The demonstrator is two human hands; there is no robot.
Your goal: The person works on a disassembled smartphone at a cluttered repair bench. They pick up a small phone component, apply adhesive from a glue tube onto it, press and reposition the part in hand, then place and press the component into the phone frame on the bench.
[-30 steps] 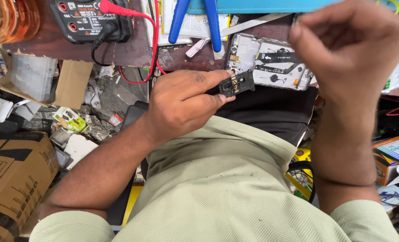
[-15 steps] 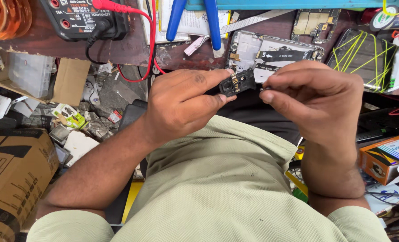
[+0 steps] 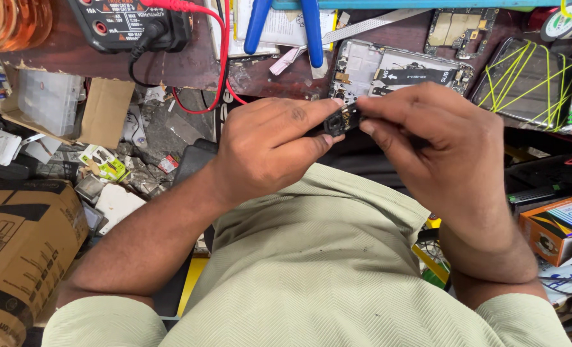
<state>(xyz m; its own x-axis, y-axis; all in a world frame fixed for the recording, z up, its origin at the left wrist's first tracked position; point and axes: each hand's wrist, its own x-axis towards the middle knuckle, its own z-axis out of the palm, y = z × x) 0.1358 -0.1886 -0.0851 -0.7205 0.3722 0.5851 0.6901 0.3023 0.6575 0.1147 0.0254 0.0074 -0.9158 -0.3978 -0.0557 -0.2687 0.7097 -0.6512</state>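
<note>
While both hands are bunched this tightly over one tiny part, I would keep everything slow. My left hand is closed in a pinch, thumb and forefinger clamped on the small black component, which sits in the air above my lap, just in front of the bench edge. My right hand is curled in from the other side, its fingertips touching the same piece at the opposite end.

To do this well, I judge the left should act as the steady vice and the right do the fine work, with light pressure only (a part this small could bend or flick away into the clutter below). Keeping the piece close over the shirt rather than out over the floor gap seems wise to me.

Much is hard to read. The component is mostly covered by fingers, so I cannot tell its full shape, nor whether the gold flecks on it are contacts. Whether the right hand pinches it or merely presses it, I cannot tell. The opened phone body on the bench lies partly behind my knuckles. The multimeter is cut off at the top edge, as are the blue-handled pliers. The phone bound with yellow bands lies well apart to the right, and the cardboard box runs off the left.
</note>
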